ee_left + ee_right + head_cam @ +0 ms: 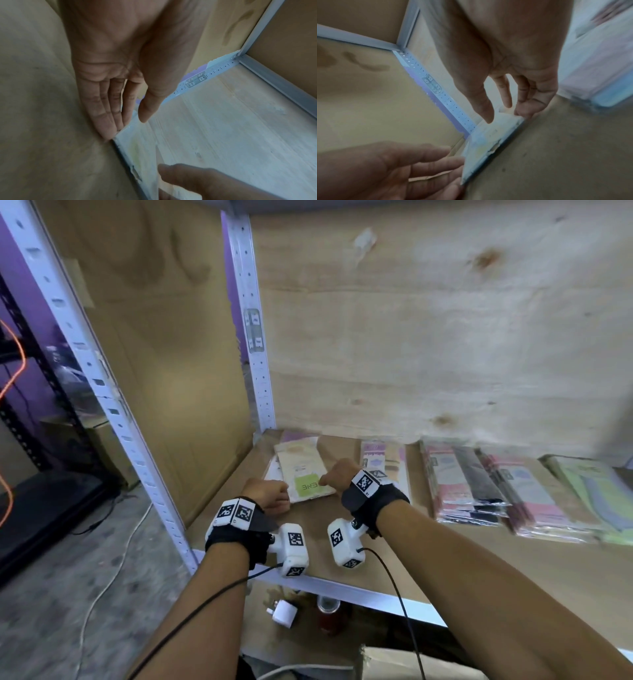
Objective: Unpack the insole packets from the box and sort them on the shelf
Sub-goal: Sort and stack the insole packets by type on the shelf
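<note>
A beige insole packet (pixel 306 474) with a green label lies on top of a small pile at the back left of the wooden shelf (pixel 445 559). My left hand (pixel 270 494) is at its near left corner. In the left wrist view its straight fingers (pixel 109 121) lie against the packet's (pixel 137 148) side edge, with the thumb held just over it. My right hand (pixel 337 474) is at the near right corner. There the thumb (pixel 486 111) rests on top of the packet (pixel 488 138) and the fingertips touch its edge. Neither hand curls round it.
More packet piles lie in a row to the right: a pink-patterned one (pixel 383 460), pink and black stacks (pixel 469 484), and green ones (pixel 599 494). A cardboard panel (pixel 171 371) closes the shelf's left side beside a metal post (pixel 253 337). The cardboard box (pixel 394 662) sits below.
</note>
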Motion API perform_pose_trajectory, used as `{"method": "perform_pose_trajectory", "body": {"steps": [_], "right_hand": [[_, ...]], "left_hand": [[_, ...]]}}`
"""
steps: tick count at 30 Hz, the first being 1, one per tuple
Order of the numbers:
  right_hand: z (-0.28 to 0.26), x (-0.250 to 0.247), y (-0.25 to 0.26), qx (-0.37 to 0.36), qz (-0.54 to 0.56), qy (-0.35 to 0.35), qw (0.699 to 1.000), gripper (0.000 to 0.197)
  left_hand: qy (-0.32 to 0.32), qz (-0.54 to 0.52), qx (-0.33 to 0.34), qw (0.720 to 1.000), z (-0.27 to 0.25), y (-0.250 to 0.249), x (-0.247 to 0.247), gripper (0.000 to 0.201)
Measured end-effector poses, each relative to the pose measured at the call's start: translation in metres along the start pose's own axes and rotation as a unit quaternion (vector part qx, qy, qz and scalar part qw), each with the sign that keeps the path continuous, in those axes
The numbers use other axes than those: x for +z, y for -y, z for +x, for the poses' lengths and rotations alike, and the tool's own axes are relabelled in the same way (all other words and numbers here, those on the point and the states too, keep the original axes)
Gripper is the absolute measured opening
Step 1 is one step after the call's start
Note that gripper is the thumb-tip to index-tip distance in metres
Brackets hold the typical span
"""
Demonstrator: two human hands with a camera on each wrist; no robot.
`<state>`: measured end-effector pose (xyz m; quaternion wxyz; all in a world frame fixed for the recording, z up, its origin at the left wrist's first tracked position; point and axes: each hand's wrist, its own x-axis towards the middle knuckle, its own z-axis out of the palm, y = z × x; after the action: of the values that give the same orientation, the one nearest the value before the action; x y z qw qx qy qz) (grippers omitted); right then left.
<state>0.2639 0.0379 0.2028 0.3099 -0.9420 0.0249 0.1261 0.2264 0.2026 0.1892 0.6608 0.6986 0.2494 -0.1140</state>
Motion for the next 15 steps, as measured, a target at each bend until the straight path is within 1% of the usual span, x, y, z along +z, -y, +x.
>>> {"method": "perform_pose_trajectory", "body": {"steps": [2, 3, 4, 5, 7, 8, 9, 10, 11, 13, 15], "right_hand": [[-0.006, -0.01, -0.007, 0.0, 0.013, 0.012, 1.0, 0.039], [-0.008, -0.015, -0.01, -0.011, 0.031, 0.014, 0.999, 0.031], [-0.013, -0.021, -0.012, -0.018, 0.079, 0.018, 0.997, 0.021], [-0.017, -0.026, -0.015, -0.025, 0.156, 0.017, 0.987, 0.013], [-0.028, -0.038, -0.019, -0.026, 0.326, 0.003, 0.945, 0.028], [-0.035, -0.046, -0.02, -0.03, 0.385, -0.002, 0.922, 0.031], [-0.042, -0.054, -0.021, -0.037, 0.425, -0.002, 0.905, 0.03], [-0.049, -0.063, -0.021, -0.043, 0.451, 0.001, 0.891, 0.025], [-0.055, -0.072, -0.023, -0.047, 0.472, 0.005, 0.88, 0.021], [-0.068, -0.089, -0.028, -0.053, 0.493, 0.018, 0.868, 0.019], [-0.08, -0.103, -0.035, -0.053, 0.509, 0.035, 0.858, 0.018]], "left_hand": [[0.016, -0.012, 0.002, 1.0, -0.002, 0.0, -0.002, 0.02], [0.018, -0.022, 0.011, 1.0, -0.004, -0.001, -0.004, 0.016], [0.019, -0.036, 0.027, 0.999, -0.006, -0.002, -0.004, 0.01], [0.022, -0.057, 0.051, 0.997, -0.009, -0.005, -0.004, 0.01], [0.027, -0.079, 0.128, 0.988, -0.013, -0.01, -0.003, 0.031], [0.025, -0.05, 0.181, 0.982, -0.014, -0.014, -0.002, 0.044], [0.016, 0.006, 0.237, 0.971, -0.015, -0.018, 0.0, 0.055], [0.002, 0.067, 0.291, 0.954, -0.017, -0.021, 0.002, 0.061], [-0.011, 0.119, 0.336, 0.934, -0.021, -0.024, 0.005, 0.063], [-0.038, 0.183, 0.403, 0.896, -0.029, -0.029, 0.012, 0.053], [-0.095, 0.244, 0.465, 0.846, -0.035, -0.032, 0.019, 0.041]]}}
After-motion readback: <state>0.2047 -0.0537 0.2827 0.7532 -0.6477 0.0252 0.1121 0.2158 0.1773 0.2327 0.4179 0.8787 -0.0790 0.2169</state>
